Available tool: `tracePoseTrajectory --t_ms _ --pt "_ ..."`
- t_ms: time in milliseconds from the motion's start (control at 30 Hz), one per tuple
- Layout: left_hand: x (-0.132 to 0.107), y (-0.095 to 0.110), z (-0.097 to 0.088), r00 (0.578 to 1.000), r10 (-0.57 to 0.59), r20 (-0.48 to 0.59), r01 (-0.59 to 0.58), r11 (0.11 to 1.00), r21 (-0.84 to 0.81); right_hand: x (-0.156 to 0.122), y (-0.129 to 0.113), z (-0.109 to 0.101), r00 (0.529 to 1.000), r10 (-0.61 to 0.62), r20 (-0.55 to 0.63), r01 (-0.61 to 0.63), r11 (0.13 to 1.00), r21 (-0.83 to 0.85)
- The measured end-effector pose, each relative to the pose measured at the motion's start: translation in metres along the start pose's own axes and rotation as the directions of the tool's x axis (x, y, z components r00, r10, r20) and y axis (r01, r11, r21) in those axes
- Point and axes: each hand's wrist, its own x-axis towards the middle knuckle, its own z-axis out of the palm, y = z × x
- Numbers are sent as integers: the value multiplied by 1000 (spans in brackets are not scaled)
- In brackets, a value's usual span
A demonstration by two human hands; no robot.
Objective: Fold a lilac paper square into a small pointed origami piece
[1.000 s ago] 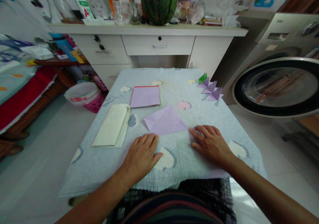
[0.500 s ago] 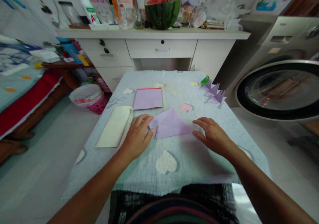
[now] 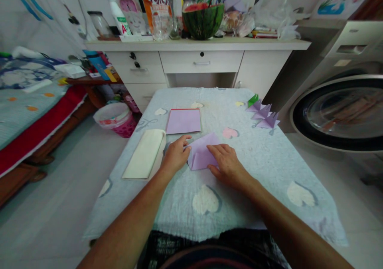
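A folded sheet of purple origami paper (image 3: 201, 157) lies in front of me on the cloth-covered table, its top coming to a point. My left hand (image 3: 176, 154) is at the paper's left corner, thumb and fingers closed about the edge. Across the paper's right part rests my right hand (image 3: 226, 161), fingers stretched out and pressing on it; that side of the sheet is hidden beneath. Just behind is a stack of square paper (image 3: 184, 121) with a purple sheet on top. A folded cream paper piece (image 3: 143, 155) lies left of my left hand.
Folded purple paper pieces (image 3: 265, 115) and a green one (image 3: 253, 100) stand at the table's back right. Behind is a white cabinet (image 3: 206, 61) bearing a cut watermelon (image 3: 203, 21). A washing machine (image 3: 344, 101) is right, a pink bin (image 3: 119, 121) left.
My right hand has moved left from beside the paper onto its right part. My left hand stays at the left corner, its fingers more drawn in. The view has shifted slightly.
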Motion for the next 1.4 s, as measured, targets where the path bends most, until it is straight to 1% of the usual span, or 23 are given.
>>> tracePoseTrajectory --t_ms 67,100,167,200,267,333,400,500,567,633,700,800,900,967,1067,1167,1267,1400 --pt "1 -5 2 1000 -27 3 28 984 -174 0 4 8 999 3 -41 -2 1000 24" --pt "2 -6 3 999 -53 14 55 959 -279 -1 6 11 998 1 -69 2 999 37" --pt "2 -6 4 994 -104 43 113 874 -473 -2 9 14 991 -1 -132 7 999 49" --pt "1 -5 4 990 -124 60 137 828 -544 -2 10 15 987 0 -164 8 999 48" --pt "-1 0 3 987 -140 84 162 768 -620 -3 9 14 978 -11 -207 20 999 42" --pt "-5 5 3 987 -124 103 161 759 -631 -3 7 12 975 -42 -217 54 997 49" --pt "-10 8 3 989 -69 131 136 779 -613 -3 4 8 978 -79 -193 93 993 66" --pt "-14 8 5 987 52 149 33 855 -518 -3 1 5 983 -112 -147 123 990 67" --pt "-16 8 5 982 133 133 -60 893 -447 -1 0 4 984 -126 -126 133 990 46" --pt "-16 9 5 974 200 107 -144 910 -389 1 -1 5 985 -125 -118 128 992 22" --pt "-16 12 3 967 238 91 -197 924 -328 3 -1 5 987 -104 -123 105 994 4" --pt "-17 15 0 967 237 94 -205 942 -264 3 -1 2 986 -73 -147 72 997 -16" --pt "-17 14 0 972 217 89 -188 948 -258 2 1 -5 987 -55 -151 48 998 -49" --pt "-17 12 0 974 211 83 -183 947 -265 0 4 -9 993 -22 -116 14 997 -73" --pt "-17 12 0 973 211 88 -178 941 -288 -5 11 -12 998 54 -14 -55 994 -99" --pt "-20 14 -2 959 252 127 -207 934 -291 -12 21 -10 994 97 46 -93 992 -81" --pt "-21 15 -3 942 303 148 -271 941 -203 -21 35 -4 998 68 18 -68 998 -8" --pt "-20 12 1 940 337 62 -335 942 -36 -29 51 9 996 30 -87 -22 995 95"
